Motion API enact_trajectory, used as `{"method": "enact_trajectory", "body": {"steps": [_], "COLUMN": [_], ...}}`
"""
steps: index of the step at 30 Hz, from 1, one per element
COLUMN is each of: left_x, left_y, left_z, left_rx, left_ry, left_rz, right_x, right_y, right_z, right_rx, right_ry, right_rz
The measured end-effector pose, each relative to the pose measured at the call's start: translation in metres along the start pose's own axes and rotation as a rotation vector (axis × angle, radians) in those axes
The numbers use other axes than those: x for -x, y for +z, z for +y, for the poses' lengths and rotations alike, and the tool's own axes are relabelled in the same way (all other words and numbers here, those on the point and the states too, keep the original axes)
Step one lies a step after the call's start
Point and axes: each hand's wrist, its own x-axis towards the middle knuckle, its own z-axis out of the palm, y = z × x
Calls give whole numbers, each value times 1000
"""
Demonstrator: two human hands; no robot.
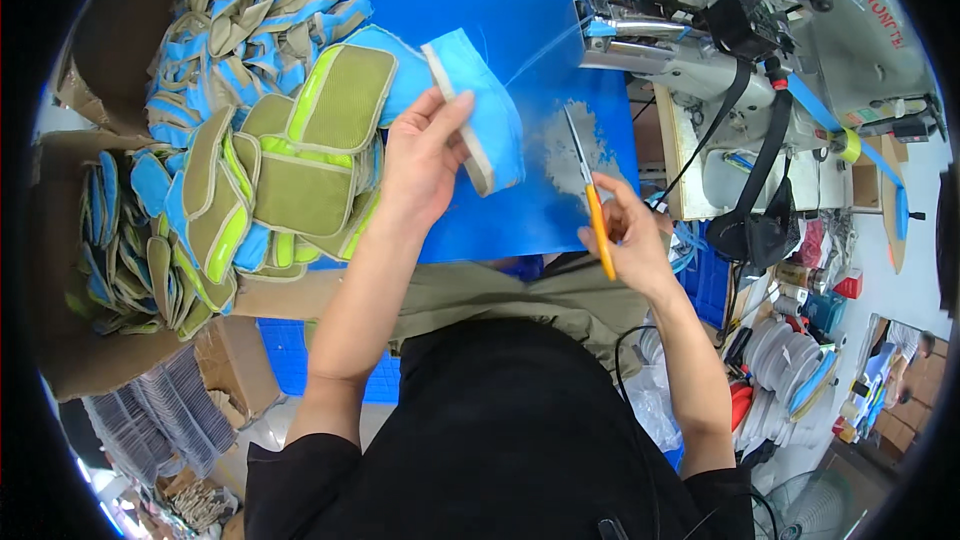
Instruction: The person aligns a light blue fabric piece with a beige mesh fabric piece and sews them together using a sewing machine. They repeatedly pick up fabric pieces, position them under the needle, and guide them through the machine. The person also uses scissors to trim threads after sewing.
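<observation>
My left hand (422,155) pinches a light-blue fabric piece (486,115) along its beige-bound edge, above the blue work surface (470,0). Fine threads stretch from that piece toward the sewing machine (640,55). My right hand (630,240) holds orange-handled scissors (600,225), whose blades point upward and stand apart from the fabric. Left of my hands lie several olive, lime-green and blue padded pieces (305,200), with another blue piece (395,65) behind the one I hold.
A pile of blue-and-beige pieces (235,30) is at the back left, beside a cardboard box (150,370) of finished-looking pads. Straps and blue tape (818,100) hang around the machine on the right. Spools and supplies (790,360) crowd the lower right, near a fan (815,510).
</observation>
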Motion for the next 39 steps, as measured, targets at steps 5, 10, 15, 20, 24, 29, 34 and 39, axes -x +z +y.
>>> {"method": "enact_trajectory", "body": {"steps": [5,10,15,20,24,29,34,39], "left_x": [-4,-7,20,69,91,92,63,56], "left_y": [7,10,5,-31,-63,-65,-46,-54], "left_z": [0,-3,7,-22,-50,-45,-80,-100], "left_rx": [-74,-183,-812,-1489,-1624,-1575,-1606,-1702], "left_ry": [-16,38,176,192,161,261,544,464], "left_rz": [4,-19,-86,-612,-778,-738,-568,-574], "right_x": [-5,-23,-16,-16,-21,-25,-62,-88], "right_y": [5,13,15,14,19,26,52,63], "right_z": [-70,-68,-27,31,53,47,34,38], "right_rx": [220,102,216,578,566,713,612,655], "right_ry": [-239,-83,-21,46,-23,-269,-359,-173], "right_rz": [92,110,242,312,256,347,287,169]}}
